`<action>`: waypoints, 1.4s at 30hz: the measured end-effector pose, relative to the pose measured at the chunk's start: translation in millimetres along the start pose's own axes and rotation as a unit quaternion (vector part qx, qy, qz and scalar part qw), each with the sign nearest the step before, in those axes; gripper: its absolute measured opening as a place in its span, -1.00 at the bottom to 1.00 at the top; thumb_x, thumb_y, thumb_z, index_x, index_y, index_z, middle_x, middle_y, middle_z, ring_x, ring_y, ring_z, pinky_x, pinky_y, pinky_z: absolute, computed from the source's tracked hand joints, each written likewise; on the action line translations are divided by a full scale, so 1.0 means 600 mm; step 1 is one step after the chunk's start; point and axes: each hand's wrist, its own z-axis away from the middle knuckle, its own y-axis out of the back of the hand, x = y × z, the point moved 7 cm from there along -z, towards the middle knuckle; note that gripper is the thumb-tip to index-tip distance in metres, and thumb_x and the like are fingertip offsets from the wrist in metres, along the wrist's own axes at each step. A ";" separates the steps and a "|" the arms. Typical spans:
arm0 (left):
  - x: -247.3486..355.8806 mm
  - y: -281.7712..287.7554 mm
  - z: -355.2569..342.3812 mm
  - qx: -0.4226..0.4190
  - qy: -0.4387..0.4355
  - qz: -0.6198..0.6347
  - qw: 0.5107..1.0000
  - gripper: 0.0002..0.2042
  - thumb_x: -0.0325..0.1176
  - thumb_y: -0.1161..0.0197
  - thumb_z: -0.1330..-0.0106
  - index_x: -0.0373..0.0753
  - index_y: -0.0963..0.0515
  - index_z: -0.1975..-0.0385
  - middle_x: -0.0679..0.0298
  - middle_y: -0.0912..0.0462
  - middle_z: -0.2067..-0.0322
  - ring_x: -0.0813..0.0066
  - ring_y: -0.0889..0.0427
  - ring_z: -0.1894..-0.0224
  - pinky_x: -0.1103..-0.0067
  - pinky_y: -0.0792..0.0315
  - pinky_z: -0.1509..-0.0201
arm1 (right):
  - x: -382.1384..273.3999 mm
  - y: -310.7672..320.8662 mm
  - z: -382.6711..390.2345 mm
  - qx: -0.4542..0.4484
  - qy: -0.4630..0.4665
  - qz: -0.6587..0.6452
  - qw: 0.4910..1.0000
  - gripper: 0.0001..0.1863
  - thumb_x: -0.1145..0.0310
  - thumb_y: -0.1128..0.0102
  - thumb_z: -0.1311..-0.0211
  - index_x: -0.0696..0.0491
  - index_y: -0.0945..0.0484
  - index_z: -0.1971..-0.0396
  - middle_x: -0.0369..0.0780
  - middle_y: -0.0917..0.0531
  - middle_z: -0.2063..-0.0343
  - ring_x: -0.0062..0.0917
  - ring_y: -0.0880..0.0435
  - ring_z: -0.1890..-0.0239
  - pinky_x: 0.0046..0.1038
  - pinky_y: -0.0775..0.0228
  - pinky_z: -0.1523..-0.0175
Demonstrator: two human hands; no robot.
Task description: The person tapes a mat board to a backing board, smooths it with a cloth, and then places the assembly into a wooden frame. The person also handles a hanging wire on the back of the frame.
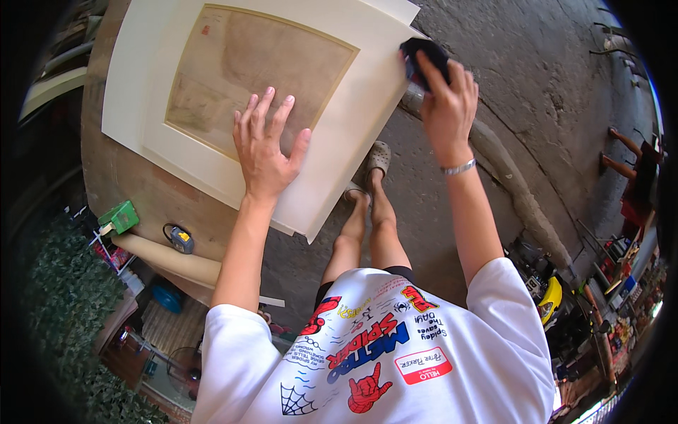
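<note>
A brownish picture (233, 67) with a small red seal mark lies inside a wide cream mount (141, 92) on a wooden table. My left hand (267, 145) rests on its lower part, palm down with the fingers spread. At the mount's right edge, my right hand (452, 106) grips a dark, rounded, pad-like thing (417, 60), slightly blurred; its exact kind does not show. That pad overlaps the cream edge in view. Under the mount, further pale sheets stick out at the top right and at the near corner.
On the wooden tabletop (99, 159) lie a tape measure (181, 240), a green box-like item (120, 216) and a tan roll (169, 260). Leafy plants (63, 304) stand at left. Right are a raised ridge on the ground (512, 173), a yellow-and-black vehicle (549, 300) and another person (632, 166).
</note>
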 end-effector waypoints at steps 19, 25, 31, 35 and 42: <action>0.005 -0.003 0.003 0.039 -0.022 -0.007 0.999 -0.48 0.04 -0.28 -0.34 0.03 -0.53 -0.27 0.17 -0.43 -0.36 -0.02 -0.34 -0.41 -0.09 -0.10 -0.49 | -0.250 0.029 0.250 -0.046 -0.113 -0.198 0.972 -0.30 0.67 -0.08 0.20 0.09 -0.69 -0.11 -0.14 -0.58 0.12 -0.24 -0.55 0.20 -0.25 -0.39 0.09; 0.006 -0.006 0.002 0.048 -0.033 -0.014 0.998 -0.49 0.04 -0.28 -0.34 0.01 -0.54 -0.25 0.16 -0.44 -0.35 -0.05 -0.35 -0.40 -0.10 -0.11 -0.48 | -0.378 0.048 0.402 -0.109 -0.086 -0.275 0.952 -0.38 0.54 -0.20 0.18 0.02 -0.73 -0.05 -0.20 -0.59 0.07 -0.35 -0.51 0.28 -0.31 -0.36 0.17; 0.001 -0.004 0.007 0.052 -0.036 -0.012 0.998 -0.49 0.02 -0.28 -0.33 0.02 -0.53 -0.25 0.16 -0.44 -0.35 -0.07 -0.35 -0.41 -0.10 -0.11 -0.48 | -0.303 0.089 0.354 -0.085 -0.121 -0.266 0.953 -0.33 0.60 -0.31 0.14 0.03 -0.68 -0.14 -0.13 -0.61 0.02 -0.28 -0.62 0.08 -0.27 -0.44 0.08; 0.007 -0.008 -0.001 0.044 -0.043 -0.015 0.998 -0.49 0.02 -0.28 -0.34 0.03 -0.53 -0.26 0.15 -0.44 -0.36 -0.07 -0.34 -0.42 -0.10 -0.11 -0.48 | -0.223 0.044 0.228 -0.026 -0.143 -0.156 0.977 -0.19 0.73 -0.24 0.14 0.08 -0.55 -0.29 -0.06 -0.57 -0.01 -0.14 -0.58 0.04 -0.18 -0.43 -0.05; 0.005 -0.006 0.006 0.031 -0.030 -0.024 0.999 -0.48 0.03 -0.28 -0.34 0.03 -0.52 -0.28 0.15 -0.43 -0.36 -0.05 -0.34 -0.42 -0.08 -0.11 -0.49 | -0.169 -0.007 0.162 0.034 -0.168 -0.154 0.973 -0.28 0.75 -0.12 -0.01 0.08 -0.55 -0.29 0.05 -0.55 0.08 0.00 -0.56 0.04 -0.14 -0.45 -0.12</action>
